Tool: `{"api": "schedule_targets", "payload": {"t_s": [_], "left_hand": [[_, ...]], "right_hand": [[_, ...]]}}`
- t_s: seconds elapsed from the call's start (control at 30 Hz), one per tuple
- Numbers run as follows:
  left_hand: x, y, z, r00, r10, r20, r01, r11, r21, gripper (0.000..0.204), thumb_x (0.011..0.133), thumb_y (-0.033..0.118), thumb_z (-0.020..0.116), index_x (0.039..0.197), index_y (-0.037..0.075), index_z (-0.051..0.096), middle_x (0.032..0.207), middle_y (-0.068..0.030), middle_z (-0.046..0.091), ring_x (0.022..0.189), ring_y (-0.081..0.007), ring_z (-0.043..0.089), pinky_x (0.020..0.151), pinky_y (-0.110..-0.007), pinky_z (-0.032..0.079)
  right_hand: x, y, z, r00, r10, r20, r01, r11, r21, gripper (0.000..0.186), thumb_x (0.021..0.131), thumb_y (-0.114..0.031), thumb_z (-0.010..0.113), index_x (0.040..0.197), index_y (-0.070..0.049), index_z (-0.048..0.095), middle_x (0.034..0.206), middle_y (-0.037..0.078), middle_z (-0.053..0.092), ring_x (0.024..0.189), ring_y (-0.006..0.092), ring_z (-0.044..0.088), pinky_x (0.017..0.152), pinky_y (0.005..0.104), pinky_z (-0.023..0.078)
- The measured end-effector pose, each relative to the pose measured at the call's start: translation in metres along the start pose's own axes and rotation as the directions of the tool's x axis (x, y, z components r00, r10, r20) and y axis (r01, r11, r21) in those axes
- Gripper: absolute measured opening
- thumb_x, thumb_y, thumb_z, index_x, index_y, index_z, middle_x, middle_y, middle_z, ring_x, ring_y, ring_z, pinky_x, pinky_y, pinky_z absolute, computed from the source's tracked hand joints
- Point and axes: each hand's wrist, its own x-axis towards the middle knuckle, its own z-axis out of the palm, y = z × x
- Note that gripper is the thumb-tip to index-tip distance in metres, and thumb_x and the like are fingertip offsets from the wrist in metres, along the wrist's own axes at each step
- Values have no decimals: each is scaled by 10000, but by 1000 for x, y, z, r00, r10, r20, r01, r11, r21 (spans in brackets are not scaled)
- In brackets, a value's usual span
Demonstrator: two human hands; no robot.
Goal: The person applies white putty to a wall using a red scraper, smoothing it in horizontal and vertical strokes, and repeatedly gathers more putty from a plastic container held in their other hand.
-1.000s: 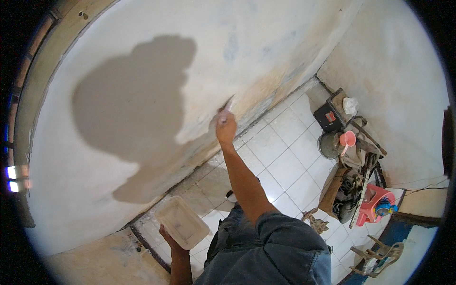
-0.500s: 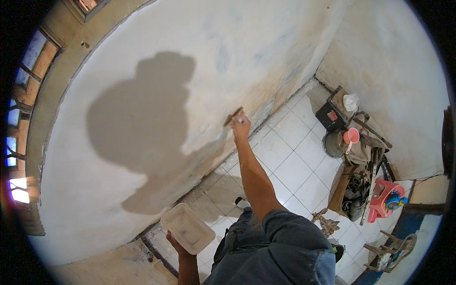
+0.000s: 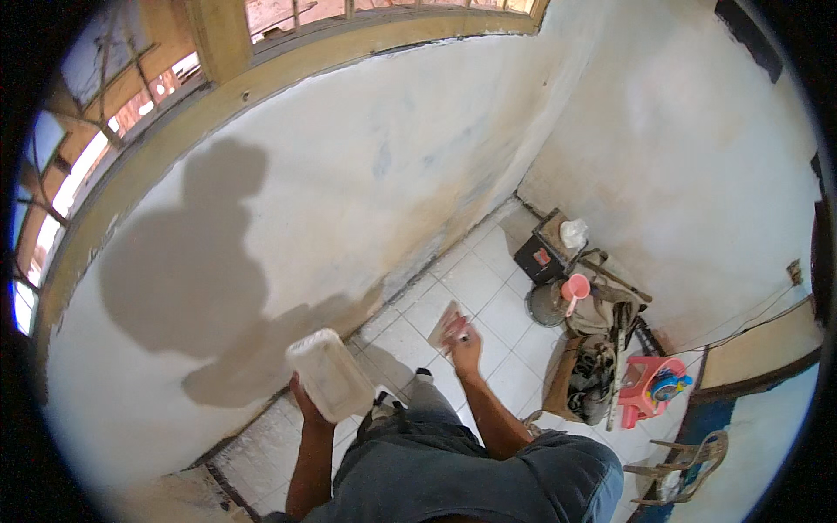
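Note:
My left hand (image 3: 306,399) grips the edge of a shallow, off-white rectangular plastic tub (image 3: 332,376), tilted, with pale smears inside. My right hand (image 3: 462,343) is closed around a flat, pale-bladed putty knife (image 3: 443,324), held over the floor and apart from the wall. The white-smeared wall (image 3: 340,174) ahead has tan and bluish patches, and my shadow falls across it. Whatever clings to the blade is too small to make out.
A barred window (image 3: 235,35) runs above the wall. On the right stand a black box (image 3: 539,258), a bucket (image 3: 546,303) with a pink dipper (image 3: 576,286), a cardboard box (image 3: 562,383), a pink stool (image 3: 643,383) and a chair (image 3: 689,466). White tiles (image 3: 484,261) cover the floor.
My right hand has come off the wall with the putty knife, back toward my body. The tub in my left hand is raised slightly. The view has shifted, showing more window.

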Motion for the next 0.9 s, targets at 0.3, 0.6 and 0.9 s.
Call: {"api": "schedule_targets", "payload": {"t_s": [0.3,0.6,0.9], "left_hand": [[56,-20,85,931,-84,356,62,995,73,629,883,524,364,1317,70,395,1257,-123,503,1123,-285,513,972,-445,404],[76,-24,114,874,-180,451,188,982,26,680,812,557,517,1297,91,422,1193,-107,544,1063,-260,550,928,-422,444],[74,-20,110,935,-183,304,129,974,187,677,804,533,556,1286,72,435,1184,-108,546,1055,-248,541,915,-381,437]], "right_hand": [[26,-177,-7,986,-163,12,114,737,667,304,871,-82,551,1169,-34,513,911,33,590,727,102,569,578,233,466],[-19,-195,45,920,-198,338,146,974,174,146,895,-132,544,960,-3,569,770,20,570,607,77,494,511,226,400],[-25,-202,57,865,-365,344,405,913,-48,220,905,-156,495,992,26,583,807,76,613,717,131,555,652,270,448]]}}
